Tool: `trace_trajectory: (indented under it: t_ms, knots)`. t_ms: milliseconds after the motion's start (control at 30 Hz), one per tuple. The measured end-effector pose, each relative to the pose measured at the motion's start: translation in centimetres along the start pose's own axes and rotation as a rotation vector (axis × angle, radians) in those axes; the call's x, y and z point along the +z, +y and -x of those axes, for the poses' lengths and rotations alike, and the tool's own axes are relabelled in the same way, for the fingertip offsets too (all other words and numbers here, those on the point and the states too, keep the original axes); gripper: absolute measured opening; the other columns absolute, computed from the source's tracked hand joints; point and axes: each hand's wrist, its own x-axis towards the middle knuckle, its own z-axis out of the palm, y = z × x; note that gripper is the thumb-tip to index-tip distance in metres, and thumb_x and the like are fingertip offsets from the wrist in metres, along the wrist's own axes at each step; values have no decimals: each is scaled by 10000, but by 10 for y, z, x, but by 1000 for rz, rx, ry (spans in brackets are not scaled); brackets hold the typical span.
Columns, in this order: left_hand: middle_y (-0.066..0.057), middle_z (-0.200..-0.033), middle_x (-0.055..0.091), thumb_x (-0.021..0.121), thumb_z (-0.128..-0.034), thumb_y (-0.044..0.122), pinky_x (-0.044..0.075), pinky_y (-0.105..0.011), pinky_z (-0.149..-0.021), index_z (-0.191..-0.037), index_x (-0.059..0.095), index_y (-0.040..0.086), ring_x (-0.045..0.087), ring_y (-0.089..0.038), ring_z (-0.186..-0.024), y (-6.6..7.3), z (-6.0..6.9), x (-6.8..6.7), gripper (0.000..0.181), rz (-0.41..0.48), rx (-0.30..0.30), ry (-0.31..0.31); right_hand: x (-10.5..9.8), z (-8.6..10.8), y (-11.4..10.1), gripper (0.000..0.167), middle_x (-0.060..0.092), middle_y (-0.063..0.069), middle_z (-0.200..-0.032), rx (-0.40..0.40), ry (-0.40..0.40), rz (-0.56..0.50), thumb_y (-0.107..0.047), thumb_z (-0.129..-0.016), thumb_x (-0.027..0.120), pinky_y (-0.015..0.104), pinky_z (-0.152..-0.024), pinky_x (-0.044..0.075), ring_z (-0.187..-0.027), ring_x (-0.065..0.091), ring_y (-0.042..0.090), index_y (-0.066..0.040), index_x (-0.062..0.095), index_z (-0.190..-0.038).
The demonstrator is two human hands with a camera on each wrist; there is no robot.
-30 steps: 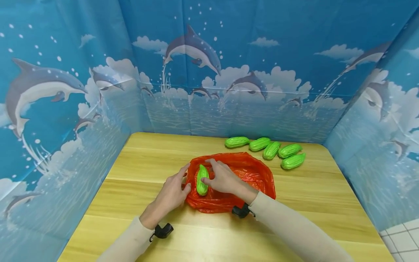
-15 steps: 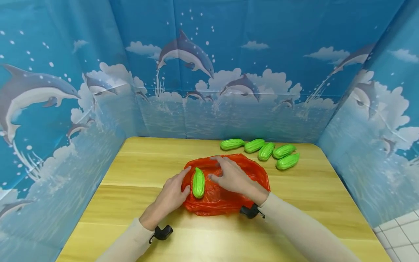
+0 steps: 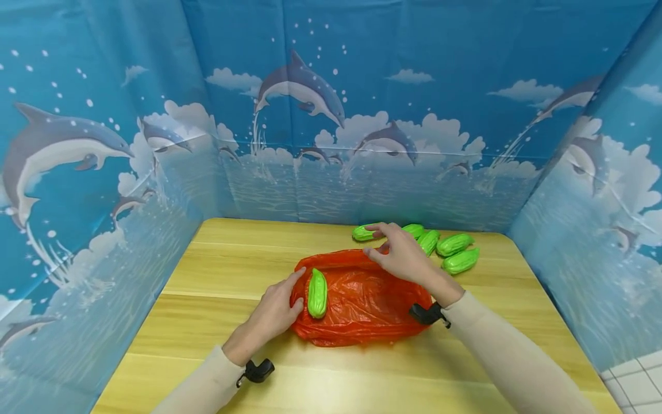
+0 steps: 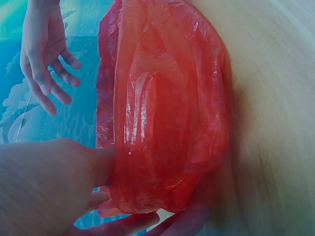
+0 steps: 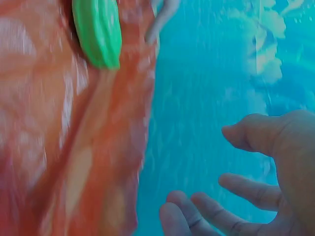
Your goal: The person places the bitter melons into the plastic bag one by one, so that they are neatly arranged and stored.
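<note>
An open red plastic bag lies on the table with one green ridged vegetable inside its left end. My left hand holds the bag's left rim, thumb and fingers on either side of the film in the left wrist view, where the bag hides some fingertips. Empty and with parted fingers, my right hand hovers over the bag's back rim, partly covering the green vegetables behind. In the right wrist view, that hand is beside the bag, apart from the vegetable in it.
Several more green vegetables lie in a loose row behind the bag, among them one at the row's left end and one at its right end. Dolphin-printed curtains stand along the back and sides of the wooden table.
My right hand has let go of the vegetable in the bag and moved right and back, toward the row. The left hand has stayed at the bag's left rim.
</note>
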Motion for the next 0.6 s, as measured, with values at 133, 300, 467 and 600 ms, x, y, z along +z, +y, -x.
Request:
trace_trajectory:
  t_ms: [133,300,467,600]
  knots:
    - [-250,-1584,718,774,-1066,40,598,-417,-912,-1754,504,44,642,-225,-893,-2,1,0,739,-2,2,1,-20,-6,26,584,671,273,-1540,4,13,14,-299,-1156,756,620,-1005,663,-1214,764,425,-88,603,-1679]
    - [-228,-1444,779,763,-1068,36,577,-353,-822,-1753,503,40,574,-166,-789,-4,1,-1,732,-5,13,-1,-40,-8,60,588,670,302,-1566,35,40,44,-339,-1171,729,676,-1025,634,-1278,739,486,-72,601,-1679]
    - [-223,-1478,771,761,-1073,45,586,-352,-840,-1751,506,43,606,-175,-848,-5,-1,0,724,-4,10,-3,-47,-8,96,606,625,345,-1606,68,57,75,-358,-1174,715,749,-1075,573,-1331,707,547,-56,590,-1684]
    - [-235,-1545,741,761,-1078,52,594,-367,-870,-1751,502,39,625,-188,-880,-6,-2,-1,721,-7,11,-5,-46,-9,124,643,553,368,-1632,96,58,99,-347,-1162,734,802,-1119,520,-1416,627,601,-39,562,-1699]
